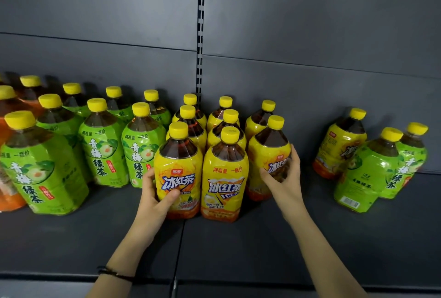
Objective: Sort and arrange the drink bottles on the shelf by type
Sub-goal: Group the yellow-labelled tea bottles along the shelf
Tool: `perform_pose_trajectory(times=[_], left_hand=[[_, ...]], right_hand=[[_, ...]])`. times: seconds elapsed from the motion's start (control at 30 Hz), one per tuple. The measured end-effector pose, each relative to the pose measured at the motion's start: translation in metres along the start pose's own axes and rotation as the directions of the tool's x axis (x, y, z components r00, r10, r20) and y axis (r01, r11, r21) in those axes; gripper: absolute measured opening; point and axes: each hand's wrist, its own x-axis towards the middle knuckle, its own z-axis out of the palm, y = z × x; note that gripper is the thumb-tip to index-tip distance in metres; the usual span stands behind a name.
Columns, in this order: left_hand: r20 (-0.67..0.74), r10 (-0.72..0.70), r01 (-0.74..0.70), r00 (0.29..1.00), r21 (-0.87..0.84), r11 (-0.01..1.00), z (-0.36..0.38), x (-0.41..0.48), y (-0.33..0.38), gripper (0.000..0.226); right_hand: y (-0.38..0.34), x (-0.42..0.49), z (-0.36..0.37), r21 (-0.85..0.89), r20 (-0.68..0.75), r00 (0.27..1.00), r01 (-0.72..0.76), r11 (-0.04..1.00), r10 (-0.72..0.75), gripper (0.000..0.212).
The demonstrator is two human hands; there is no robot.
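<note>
The dark grey shelf runs across the view, with a seam down its middle. A matching back panel rises behind it, split by a slotted upright.

Green bottles stand in rows on the left. At the far left edge are what look like orange bottles, partly cut off. Yellow bottles form a block of three columns at the centre, just beside the green rows.

The left hand grips the near-left bottle of that block, thumb across its label. The right hand is wrapped round the near-right bottle. Both bottles stand on the shelf.

Well apart to the right, a stray yellow bottle stands against the back panel, with two stray green bottles just beside it. A dark cord circles the left wrist.
</note>
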Motion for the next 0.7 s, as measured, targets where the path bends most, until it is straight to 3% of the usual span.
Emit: perform_pose_trajectory(times=[0.23,0.43,0.7], left_hand=[[0.008,-0.012,0.012,1.000,0.014,1.000,-0.003,-0.001,-0.002,0.092],[0.019,-0.009,0.009,1.000,0.014,1.000,-0.005,-0.001,-0.002,0.090],[0.025,-0.027,0.027,0.999,0.010,1.000,-0.005,0.001,-0.003,0.090]], right_hand=[[-0.009,0.009,0.028,-0.161,-0.190,0.982,-0.037,0.986,0.006,0.099],[0.000,0.008,0.009,-0.029,-0.043,0.999,-0.031,0.999,0.030,0.077],[0.000,0.007,0.012,0.051,-0.020,0.995,-0.097,0.994,0.098,0.081]])
